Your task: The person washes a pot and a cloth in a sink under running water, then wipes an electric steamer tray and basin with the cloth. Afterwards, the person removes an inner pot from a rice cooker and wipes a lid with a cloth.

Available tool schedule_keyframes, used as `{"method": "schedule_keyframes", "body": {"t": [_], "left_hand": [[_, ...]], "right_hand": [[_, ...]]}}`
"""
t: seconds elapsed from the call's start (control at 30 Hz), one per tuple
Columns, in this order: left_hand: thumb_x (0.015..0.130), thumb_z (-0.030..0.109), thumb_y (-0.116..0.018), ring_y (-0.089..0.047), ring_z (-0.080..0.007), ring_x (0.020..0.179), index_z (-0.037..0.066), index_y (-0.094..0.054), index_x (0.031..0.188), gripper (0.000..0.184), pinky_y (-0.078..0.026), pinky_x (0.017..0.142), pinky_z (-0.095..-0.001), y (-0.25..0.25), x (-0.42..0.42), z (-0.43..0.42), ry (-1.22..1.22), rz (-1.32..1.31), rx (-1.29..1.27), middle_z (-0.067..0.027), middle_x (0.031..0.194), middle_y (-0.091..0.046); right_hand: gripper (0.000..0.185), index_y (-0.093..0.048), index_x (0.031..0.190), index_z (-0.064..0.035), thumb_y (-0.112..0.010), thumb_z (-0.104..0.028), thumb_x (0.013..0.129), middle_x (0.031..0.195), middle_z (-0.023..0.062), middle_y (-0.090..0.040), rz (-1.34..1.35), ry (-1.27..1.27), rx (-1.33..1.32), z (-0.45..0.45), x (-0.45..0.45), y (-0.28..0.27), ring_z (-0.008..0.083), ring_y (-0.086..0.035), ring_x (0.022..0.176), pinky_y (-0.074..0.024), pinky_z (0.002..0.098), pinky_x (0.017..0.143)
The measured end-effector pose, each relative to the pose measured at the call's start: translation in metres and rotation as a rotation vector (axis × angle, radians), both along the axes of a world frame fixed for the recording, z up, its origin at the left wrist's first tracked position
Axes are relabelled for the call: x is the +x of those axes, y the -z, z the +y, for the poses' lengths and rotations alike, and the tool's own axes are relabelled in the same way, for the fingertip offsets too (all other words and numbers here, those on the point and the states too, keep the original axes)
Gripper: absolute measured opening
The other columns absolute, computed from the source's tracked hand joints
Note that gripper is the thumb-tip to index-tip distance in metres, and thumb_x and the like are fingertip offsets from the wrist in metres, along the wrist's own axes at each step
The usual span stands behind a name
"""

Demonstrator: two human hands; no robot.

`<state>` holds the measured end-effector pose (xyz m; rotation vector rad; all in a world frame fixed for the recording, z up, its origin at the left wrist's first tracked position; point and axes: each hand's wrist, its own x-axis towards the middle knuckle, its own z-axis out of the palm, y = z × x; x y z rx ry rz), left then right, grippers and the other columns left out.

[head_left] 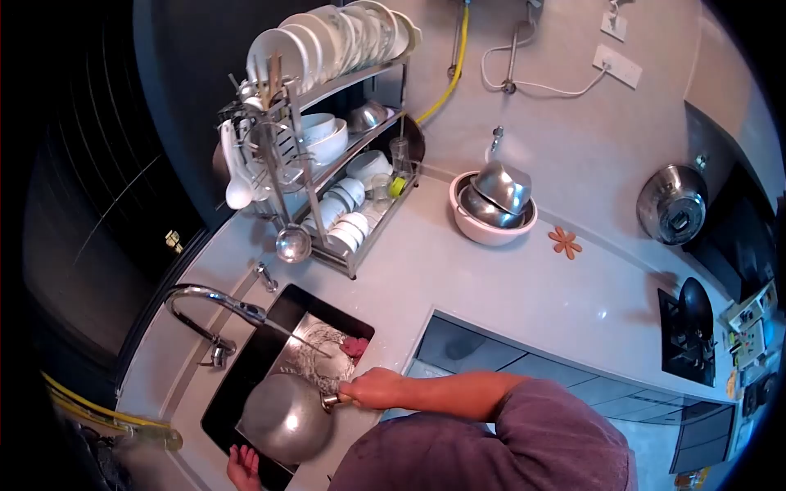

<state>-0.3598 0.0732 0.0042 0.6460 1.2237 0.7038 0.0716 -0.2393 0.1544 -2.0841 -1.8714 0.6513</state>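
Observation:
My right hand (377, 389) is wrapped round the handle of a grey metal wok (288, 419). The wok is tilted over the sink (214, 417), its rounded, dull outer side facing up. Just off the wok's lower left edge is my left hand (243, 468), fingers apart and holding nothing that I can see. A stream of water runs from the curved chrome faucet (217, 301) into the sink beyond the wok. In the basin, by its right wall, lies a reddish-pink cloth (354, 347).
A metal dish rack (352, 260) with plates, bowls and utensils stands behind the sink; a ladle (293, 244) hangs from it. Further right are a pink basin (491, 235) holding metal bowls, a flower-shaped trivet (565, 242) and a stove (686, 348) with a black pan.

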Motion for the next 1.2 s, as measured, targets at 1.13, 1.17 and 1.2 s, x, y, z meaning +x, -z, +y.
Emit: {"method": "schedule_keyframes", "body": {"t": [1.13,1.17,1.2], "left_hand": [[0.103,0.042,-0.052,-0.052,-0.0303,0.112,0.011,-0.049,0.136,0.046,-0.042,0.096,-0.0490,-0.027,0.086,-0.083,0.055,0.153,-0.058,-0.0109,0.125,-0.056],[0.102,0.041,-0.054,-0.065,-0.0231,0.084,0.016,-0.059,0.123,0.033,-0.054,0.076,-0.0382,-0.020,0.078,-0.082,0.047,0.135,-0.047,-0.0048,0.100,-0.068],[0.103,0.041,-0.053,-0.064,-0.0219,0.076,0.016,-0.058,0.121,0.032,-0.053,0.067,-0.0368,-0.018,0.078,-0.084,0.001,0.158,-0.058,-0.0048,0.094,-0.067]], "right_hand": [[0.055,-0.059,0.110,0.0005,-0.061,-0.053,0.095,0.079,0.0098,-0.067,0.926,1.576,0.810,-0.240,0.424,-0.036,0.0242,-0.068,0.057,-0.0564,0.0377,0.045],[0.055,-0.060,0.109,0.0001,-0.059,-0.053,0.095,0.079,0.0099,-0.066,1.007,1.629,0.846,-0.248,0.423,-0.030,0.0244,-0.068,0.057,-0.0567,0.0381,0.045],[0.051,-0.061,0.107,-0.0002,-0.060,-0.050,0.096,0.078,0.0105,-0.066,1.012,1.661,0.867,-0.257,0.425,-0.018,0.0243,-0.067,0.055,-0.0568,0.0378,0.045]]}}
